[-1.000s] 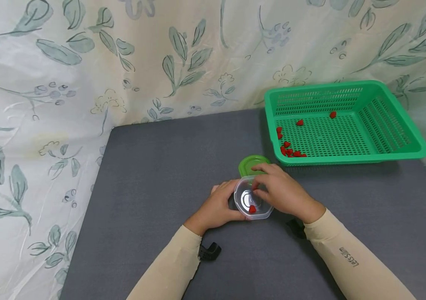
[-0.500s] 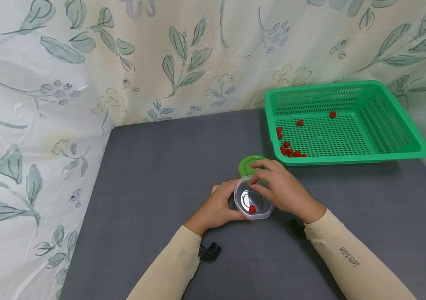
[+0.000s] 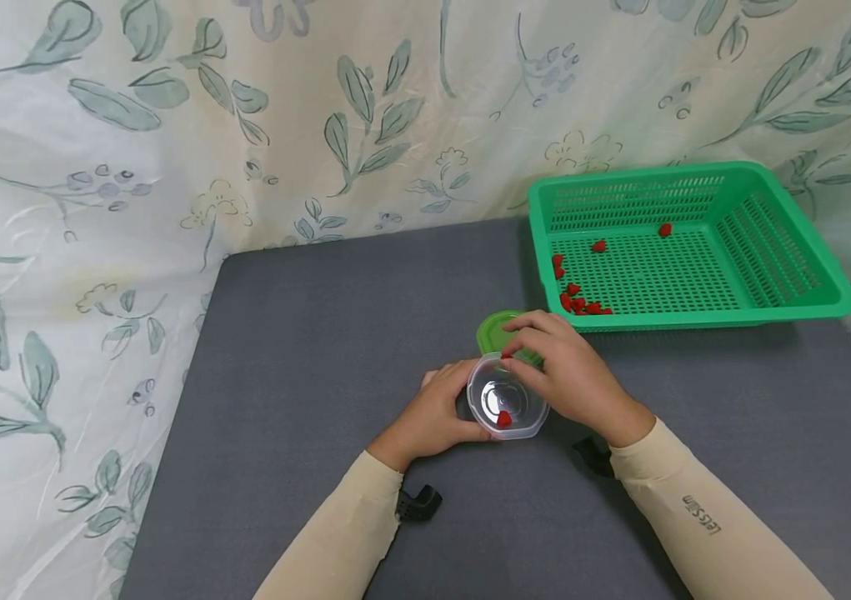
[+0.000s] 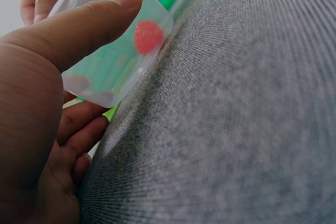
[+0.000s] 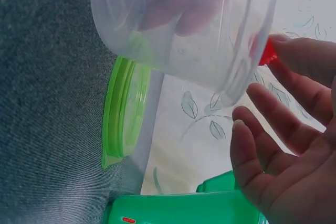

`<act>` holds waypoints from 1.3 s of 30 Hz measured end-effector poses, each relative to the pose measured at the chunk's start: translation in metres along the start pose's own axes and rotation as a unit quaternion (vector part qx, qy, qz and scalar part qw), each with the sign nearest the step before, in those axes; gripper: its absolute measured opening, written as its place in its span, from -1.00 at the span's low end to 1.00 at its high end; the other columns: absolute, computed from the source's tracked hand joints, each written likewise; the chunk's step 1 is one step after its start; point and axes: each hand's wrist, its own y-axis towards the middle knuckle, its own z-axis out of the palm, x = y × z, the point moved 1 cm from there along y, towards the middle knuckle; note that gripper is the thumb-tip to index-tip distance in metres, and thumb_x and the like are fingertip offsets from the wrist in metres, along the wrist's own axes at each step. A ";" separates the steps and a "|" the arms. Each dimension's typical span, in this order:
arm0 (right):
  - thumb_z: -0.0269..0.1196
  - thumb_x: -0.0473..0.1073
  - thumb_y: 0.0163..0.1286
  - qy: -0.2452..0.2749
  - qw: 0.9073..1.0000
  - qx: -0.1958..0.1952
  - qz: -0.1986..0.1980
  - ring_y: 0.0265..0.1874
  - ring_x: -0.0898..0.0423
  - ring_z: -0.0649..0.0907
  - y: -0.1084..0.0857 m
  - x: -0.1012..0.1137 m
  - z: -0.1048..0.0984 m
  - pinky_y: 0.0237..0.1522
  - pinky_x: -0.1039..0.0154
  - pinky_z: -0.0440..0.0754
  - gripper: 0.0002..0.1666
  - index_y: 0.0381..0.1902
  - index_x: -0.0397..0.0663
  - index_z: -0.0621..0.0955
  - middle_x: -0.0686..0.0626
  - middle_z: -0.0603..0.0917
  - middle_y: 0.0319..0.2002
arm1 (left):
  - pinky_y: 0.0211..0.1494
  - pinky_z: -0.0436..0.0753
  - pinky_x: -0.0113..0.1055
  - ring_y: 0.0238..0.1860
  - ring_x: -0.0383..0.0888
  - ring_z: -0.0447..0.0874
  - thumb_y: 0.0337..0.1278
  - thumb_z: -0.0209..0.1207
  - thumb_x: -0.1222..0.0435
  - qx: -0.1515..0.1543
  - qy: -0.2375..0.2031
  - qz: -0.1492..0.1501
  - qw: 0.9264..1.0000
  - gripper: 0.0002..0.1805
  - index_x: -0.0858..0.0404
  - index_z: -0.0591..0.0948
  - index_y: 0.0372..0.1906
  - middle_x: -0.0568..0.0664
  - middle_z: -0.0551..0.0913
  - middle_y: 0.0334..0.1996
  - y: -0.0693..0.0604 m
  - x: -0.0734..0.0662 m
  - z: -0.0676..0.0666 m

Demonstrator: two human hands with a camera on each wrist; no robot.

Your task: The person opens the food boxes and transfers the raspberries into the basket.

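In the head view my left hand (image 3: 433,417) grips a clear plastic container (image 3: 524,423) from its left side, thumb near and fingers behind. The container stands on the table, mouth up. One red raspberry (image 4: 148,37) lies at its bottom, seen through the wall in the left wrist view. My right hand (image 3: 571,375) is over the container's far right side. Between thumb and index finger it pinches another raspberry (image 5: 268,53) at the rim; the other fingers are loosely bent. A green lid (image 5: 123,114) lies on the table just behind the container, partly hidden by my right hand in the head view.
A green slotted basket (image 3: 703,320) stands at the back right, with several raspberries (image 3: 593,307) mostly in its near left corner. A leaf-patterned cloth (image 3: 410,108) hangs behind and left of the dark grey table (image 3: 320,333).
My right hand has lifted from inside the container toward its far rim, still pinching the raspberry. The left hand and the container have stayed in place.
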 end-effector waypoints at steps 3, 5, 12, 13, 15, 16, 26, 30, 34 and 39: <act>0.58 -0.33 0.33 0.007 1.000 -0.019 -0.007 0.19 -0.15 0.63 0.000 0.001 -0.001 0.17 -0.19 0.59 -0.82 -0.19 -0.05 0.78 -0.13 0.71 0.14 | 0.30 0.30 0.05 0.41 -0.24 0.45 -0.08 0.74 0.11 -0.002 -0.003 0.001 1.000 0.11 -0.04 0.42 0.63 -0.22 0.57 0.41 0.000 0.000 0.000; 0.58 -0.34 0.31 0.010 0.999 -0.031 -0.011 0.17 -0.15 0.64 0.000 0.002 -0.002 0.15 -0.18 0.60 -0.81 -0.19 -0.06 0.78 -0.14 0.71 0.13 | 0.30 0.29 0.05 0.42 -0.24 0.45 -0.08 0.75 0.11 -0.003 -0.005 0.001 1.000 0.11 -0.04 0.42 0.63 -0.23 0.57 0.41 0.000 0.000 0.000; 0.59 -0.37 0.29 0.020 0.998 -0.065 -0.019 0.17 -0.11 0.63 0.000 0.002 -0.004 0.09 -0.09 0.61 -0.79 -0.19 -0.07 0.78 -0.10 0.71 0.12 | 0.30 0.29 0.00 0.42 -0.32 0.42 -0.03 0.73 0.06 0.004 -0.006 0.001 1.000 0.09 -0.10 0.41 0.64 -0.31 0.54 0.42 0.001 0.002 0.001; 0.59 -0.37 0.29 0.019 0.997 -0.069 -0.021 0.16 -0.10 0.63 0.000 0.002 -0.005 0.07 -0.07 0.61 -0.78 -0.18 -0.07 0.79 -0.10 0.71 0.12 | 0.29 0.29 0.00 0.42 -0.33 0.42 -0.03 0.72 0.06 0.005 -0.006 0.001 1.000 0.09 -0.11 0.41 0.64 -0.32 0.53 0.42 0.001 0.003 0.001; 0.59 -0.37 0.29 0.019 0.997 -0.077 -0.023 0.13 -0.08 0.64 0.001 0.002 -0.006 0.00 -0.01 0.61 -0.78 -0.17 -0.07 0.79 -0.09 0.72 0.11 | 0.30 0.29 -0.01 0.42 -0.34 0.41 -0.02 0.72 0.05 0.006 -0.006 0.000 1.000 0.08 -0.11 0.41 0.64 -0.33 0.53 0.41 0.001 0.003 0.001; 0.59 -0.37 0.29 0.019 0.996 -0.082 -0.025 0.10 -0.07 0.64 0.001 0.002 -0.007 -0.04 0.03 0.60 -0.78 -0.17 -0.06 0.79 -0.08 0.72 0.11 | 0.30 0.28 -0.01 0.42 -0.34 0.41 -0.01 0.72 0.05 0.007 -0.007 -0.001 1.000 0.08 -0.11 0.41 0.64 -0.33 0.53 0.41 0.001 0.003 0.001; 0.58 -0.41 0.27 0.012 0.991 -0.126 -0.039 -0.03 -0.03 0.65 0.003 -0.001 -0.016 -0.16 0.20 0.53 -0.77 -0.18 -0.11 0.79 -0.10 0.74 0.06 | 0.29 0.28 -0.01 0.42 -0.35 0.40 -0.03 0.73 0.07 0.006 -0.005 -0.002 1.000 0.10 -0.13 0.40 0.64 -0.34 0.52 0.43 0.001 0.003 0.001; 0.57 -0.41 0.28 0.018 0.990 -0.136 -0.041 -0.01 -0.05 0.65 0.003 -0.003 -0.018 -0.09 0.26 0.51 -0.79 -0.18 -0.13 0.79 -0.11 0.75 0.05 | 0.30 0.28 -0.01 0.42 -0.36 0.40 -0.04 0.73 0.08 0.005 -0.004 -0.002 1.000 0.10 -0.12 0.40 0.64 -0.34 0.52 0.43 0.001 0.002 0.000; 0.58 -0.45 0.25 0.019 0.988 -0.152 -0.032 0.05 -0.12 0.65 0.003 -0.004 -0.020 -0.02 0.15 0.50 -0.77 -0.19 -0.18 0.78 -0.12 0.75 0.02 | 0.32 0.27 -0.01 0.43 -0.35 0.40 -0.03 0.73 0.08 0.007 -0.004 -0.003 1.000 0.10 -0.11 0.40 0.65 -0.34 0.52 0.43 0.001 0.002 0.001; 0.58 -0.46 0.26 0.016 0.988 -0.156 -0.013 0.08 -0.10 0.65 0.002 -0.009 -0.022 -0.03 0.21 0.51 -0.77 -0.19 -0.18 0.78 -0.11 0.75 0.03 | 0.34 0.27 0.00 0.43 -0.34 0.40 -0.03 0.72 0.07 0.007 -0.004 -0.005 1.000 0.10 -0.10 0.40 0.65 -0.33 0.53 0.42 0.001 0.002 0.001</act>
